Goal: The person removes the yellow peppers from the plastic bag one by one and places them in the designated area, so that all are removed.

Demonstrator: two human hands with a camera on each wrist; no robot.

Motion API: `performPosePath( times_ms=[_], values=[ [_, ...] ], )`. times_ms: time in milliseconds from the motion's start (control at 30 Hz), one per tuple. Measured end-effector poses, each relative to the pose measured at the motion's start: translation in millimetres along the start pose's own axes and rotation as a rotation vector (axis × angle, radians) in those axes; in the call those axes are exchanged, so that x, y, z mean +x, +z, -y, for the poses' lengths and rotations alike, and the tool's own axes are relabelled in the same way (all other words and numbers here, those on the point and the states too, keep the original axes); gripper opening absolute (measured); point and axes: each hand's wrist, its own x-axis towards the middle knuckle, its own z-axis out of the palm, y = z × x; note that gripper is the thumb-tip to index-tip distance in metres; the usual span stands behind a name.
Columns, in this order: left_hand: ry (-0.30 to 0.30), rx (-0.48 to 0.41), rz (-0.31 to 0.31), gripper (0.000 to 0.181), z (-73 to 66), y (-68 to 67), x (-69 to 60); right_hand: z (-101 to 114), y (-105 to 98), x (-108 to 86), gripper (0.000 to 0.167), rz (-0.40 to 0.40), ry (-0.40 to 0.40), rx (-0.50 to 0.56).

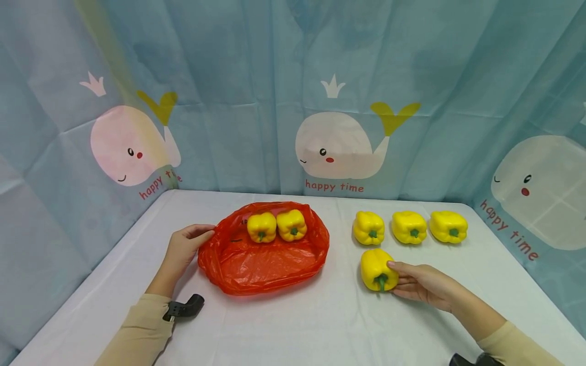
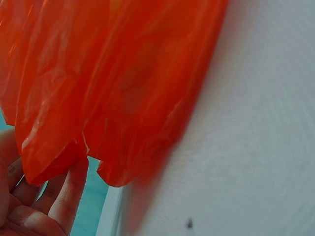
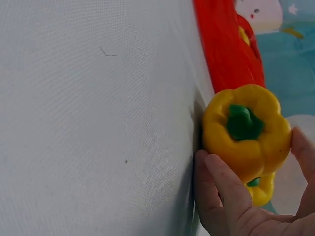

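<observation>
An open red plastic bag (image 1: pixel 270 259) lies on the white table with two yellow bell peppers (image 1: pixel 261 227) inside, at its back. The left hand (image 1: pixel 185 249) pinches the bag's left rim; in the left wrist view its fingers meet the red plastic (image 2: pixel 123 98). To the right of the bag, the right hand (image 1: pixel 423 285) grips a yellow pepper (image 1: pixel 376 267) from its right side, thumb on top and fingers low. In the right wrist view that pepper (image 3: pixel 246 128) shows its green stem, held between the thumb and fingers of the right hand (image 3: pixel 256 211).
Three more yellow peppers (image 1: pixel 409 227) stand in a row behind the gripped one, at the back right of the table (image 1: pixel 284 330). A blue curtain (image 1: pixel 238 142) with whale prints hangs behind the table. Black wrist devices (image 1: pixel 184 307) are strapped at both sleeves.
</observation>
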Motion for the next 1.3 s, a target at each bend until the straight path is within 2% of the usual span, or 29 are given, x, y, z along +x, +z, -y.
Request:
performPosePath(
  times_ms=[167,367,433,567,767,1000,1300],
  values=[
    [0.005,0.002,-0.004,0.051,0.3,0.1,-0.3,5,-3,-6.1,0.079,-0.056,-0.017,-0.103],
    [0.006,0.001,-0.007,0.051,-2.2,0.3,-1.1,21,-12,-22.8,0.074,-0.129,-0.126,-0.277],
    [0.006,-0.001,-0.008,0.051,-3.1,0.2,-1.3,26,-12,-27.8,0.071,-0.143,-0.162,-0.295],
    [0.012,-0.001,-0.006,0.050,-4.3,-0.5,-1.2,33,-4,-33.5,0.064,-0.115,-0.228,-0.240],
    [0.012,-0.006,-0.004,0.051,-5.0,-2.2,0.1,44,35,-29.5,0.053,-0.004,-0.314,-0.155],
    [0.021,-0.030,-0.010,0.050,-0.3,-1.2,1.2,55,88,-8.0,0.064,0.092,-0.303,-0.054],
    [0.006,-0.027,-0.006,0.050,0.7,0.2,0.2,68,140,25.2,0.058,0.180,-0.321,0.054]
  ],
)
